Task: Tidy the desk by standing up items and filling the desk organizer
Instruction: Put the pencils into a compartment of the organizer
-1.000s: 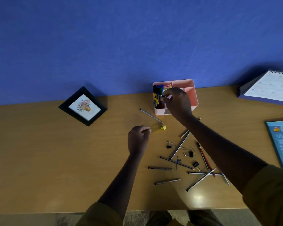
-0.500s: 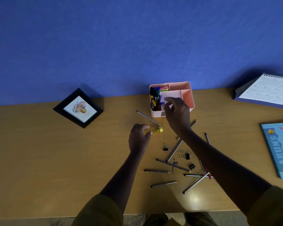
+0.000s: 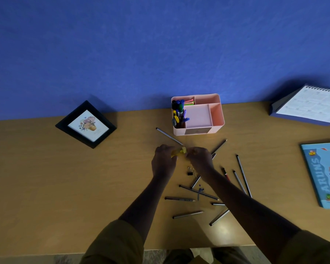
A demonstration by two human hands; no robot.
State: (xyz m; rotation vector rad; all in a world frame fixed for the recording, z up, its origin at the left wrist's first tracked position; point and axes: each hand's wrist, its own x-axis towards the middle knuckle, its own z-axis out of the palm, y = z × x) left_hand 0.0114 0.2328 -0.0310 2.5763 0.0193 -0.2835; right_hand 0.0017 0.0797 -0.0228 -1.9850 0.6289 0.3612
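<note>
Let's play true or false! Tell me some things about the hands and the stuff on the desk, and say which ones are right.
1. The left hand and the right hand both hold the yellow marker. True.
2. The pink organizer is empty. False: markers stand in its left compartment.
3. Pencils lie scattered on the desk. True.
4. The blue book is inside the organizer. False: it lies flat on the desk, far right.

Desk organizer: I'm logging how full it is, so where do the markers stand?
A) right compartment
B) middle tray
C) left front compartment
C: the markers stand bunched in the desk organizer, in its left front compartment; none show in the middle tray or right compartment.
</note>
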